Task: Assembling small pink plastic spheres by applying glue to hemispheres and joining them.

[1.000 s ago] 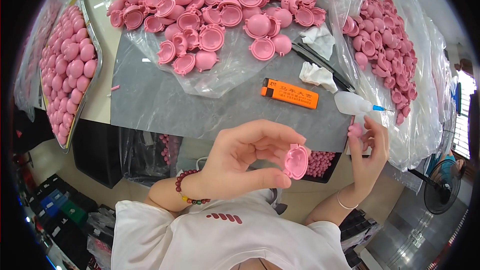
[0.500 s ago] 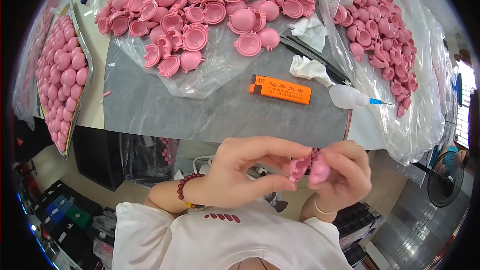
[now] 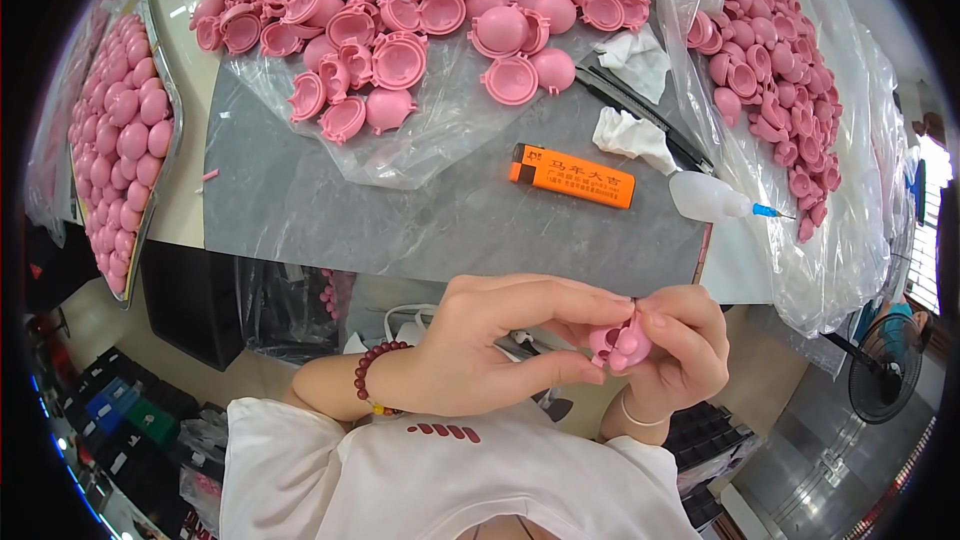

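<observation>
In front of my chest, just off the near edge of the table, both hands meet around one small pink plastic piece [image 3: 622,345]. It looks like two moulded parts pressed together, with a rounded lobe and a dark opening facing up. My left hand [image 3: 500,345] pinches its left side between thumb and fingers. From the other side my right hand [image 3: 685,345] grips it, fingertips at the top and the palm side behind. The seam is partly covered by fingers.
Pink half-shells [image 3: 398,62] are heaped on clear plastic at the back. Smaller pink parts [image 3: 775,80] fill a bag at right. Between lie an orange box [image 3: 572,176], black utility knife [image 3: 645,115], crumpled tissue [image 3: 632,137] and needle-tipped bottle [image 3: 705,197]. Left stands a tray of pink balls [image 3: 125,140].
The two pink parts, held slightly apart before, are now together. My right hand has moved a little left toward my left hand. The view has shifted slightly.
</observation>
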The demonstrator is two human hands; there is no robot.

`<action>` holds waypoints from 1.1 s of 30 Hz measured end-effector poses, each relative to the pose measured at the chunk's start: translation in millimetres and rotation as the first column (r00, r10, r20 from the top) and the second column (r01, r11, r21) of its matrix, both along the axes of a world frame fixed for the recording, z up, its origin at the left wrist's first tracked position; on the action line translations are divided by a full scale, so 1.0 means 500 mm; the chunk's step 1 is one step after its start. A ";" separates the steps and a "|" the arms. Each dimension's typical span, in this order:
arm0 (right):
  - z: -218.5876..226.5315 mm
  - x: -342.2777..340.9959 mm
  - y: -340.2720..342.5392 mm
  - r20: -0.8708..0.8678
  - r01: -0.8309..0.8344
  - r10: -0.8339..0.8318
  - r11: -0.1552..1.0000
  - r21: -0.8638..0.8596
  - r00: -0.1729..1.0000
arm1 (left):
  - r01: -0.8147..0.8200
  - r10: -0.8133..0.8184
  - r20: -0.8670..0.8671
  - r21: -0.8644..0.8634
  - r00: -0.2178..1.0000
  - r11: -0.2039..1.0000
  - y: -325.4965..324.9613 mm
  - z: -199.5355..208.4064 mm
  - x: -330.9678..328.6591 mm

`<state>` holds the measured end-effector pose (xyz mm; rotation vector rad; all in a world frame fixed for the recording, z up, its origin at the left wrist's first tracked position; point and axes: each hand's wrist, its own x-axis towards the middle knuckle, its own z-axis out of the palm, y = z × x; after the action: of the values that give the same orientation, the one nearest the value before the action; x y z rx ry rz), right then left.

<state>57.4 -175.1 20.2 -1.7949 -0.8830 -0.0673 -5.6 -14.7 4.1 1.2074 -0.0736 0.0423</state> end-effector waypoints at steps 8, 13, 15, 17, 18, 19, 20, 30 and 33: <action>-0.009 0.001 -0.002 0.078 0.018 -0.017 1.000 -0.022 0.997 | -0.014 0.017 -0.026 0.083 1.000 0.996 0.000 0.001 -0.002; -0.027 -0.014 -0.006 0.274 0.057 -0.036 0.996 -0.068 0.961 | -0.081 0.055 0.122 0.218 0.991 0.973 0.002 -0.001 0.009; -0.026 -0.021 -0.003 0.277 0.057 -0.039 0.997 -0.058 0.960 | -0.098 0.059 0.160 0.249 0.985 0.963 0.000 -0.003 0.011; -0.025 -0.026 0.001 0.279 0.051 -0.036 0.998 -0.046 0.960 | -0.145 0.095 0.182 0.285 0.979 0.947 0.001 -0.006 0.012; -0.020 -0.029 0.003 0.267 0.041 -0.023 0.997 -0.063 0.963 | -0.147 0.097 0.182 0.286 0.979 0.947 0.002 -0.004 0.010; -0.018 -0.031 0.004 0.256 0.034 -0.012 0.996 -0.080 0.967 | -0.128 0.102 0.113 0.261 0.988 0.957 0.002 0.000 0.008; -0.019 -0.030 0.005 0.256 0.033 -0.012 0.996 -0.081 0.967 | -0.111 0.104 0.044 0.235 0.994 0.966 0.003 0.002 0.007; -0.027 -0.030 0.008 0.296 0.047 -0.049 0.999 0.014 0.954 | -0.116 0.084 0.130 0.264 0.988 0.957 0.007 -0.002 0.009; -0.029 -0.029 0.009 0.315 0.021 -0.028 0.999 0.026 0.949 | -0.087 0.061 0.099 0.275 0.993 0.958 0.011 -0.001 0.007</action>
<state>42.9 -170.6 5.6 -1.8022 -1.0802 -0.3885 -1.9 -9.0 3.9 1.4903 -0.1157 0.1563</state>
